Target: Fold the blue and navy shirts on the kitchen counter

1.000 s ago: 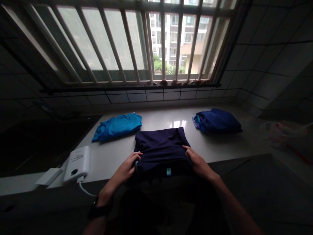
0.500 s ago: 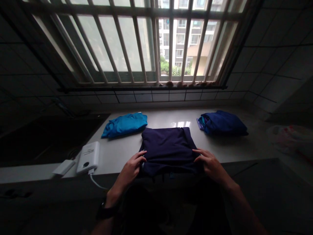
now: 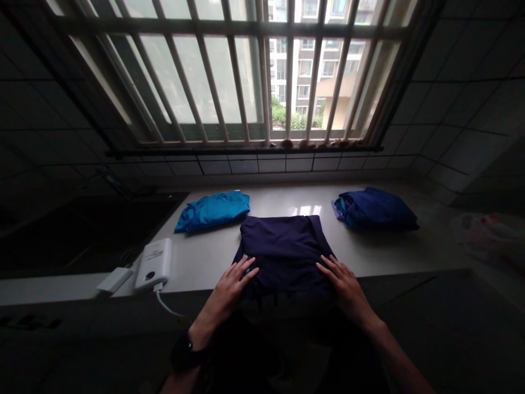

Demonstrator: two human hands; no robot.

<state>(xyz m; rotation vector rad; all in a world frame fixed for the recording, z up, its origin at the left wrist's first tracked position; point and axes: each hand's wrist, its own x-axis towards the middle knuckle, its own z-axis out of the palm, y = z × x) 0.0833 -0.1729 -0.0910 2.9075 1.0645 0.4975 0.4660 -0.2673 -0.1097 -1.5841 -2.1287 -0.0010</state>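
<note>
A dark navy garment [image 3: 287, 246], folded into a rough rectangle, lies at the front edge of the white counter [image 3: 197, 257], its near edge hanging slightly over. My left hand [image 3: 233, 284] rests on its left side with fingers stretched and spread. On the right side, my right hand [image 3: 340, 279] lies the same way, fingers apart on the fabric. Both thumbs are partly hidden. Behind to the left is a bright blue folded cloth [image 3: 213, 210]. A royal blue folded bundle [image 3: 377, 209], with purple and teal showing at its left end, sits at the back right.
A white power bank [image 3: 153, 264] with a plugged-in cable [image 3: 170, 311] stands near the counter's front left, beside a small white box [image 3: 115, 280]. Further left is a dark sink [image 3: 82, 235]. A barred window [image 3: 246, 82] is behind; a plastic bag [image 3: 488, 235] lies far right.
My hands have moved from gripping the garment's sides to lying flatter on top, fingers spread. The garment's near edge now lies lower and flatter. The view has shifted slightly.
</note>
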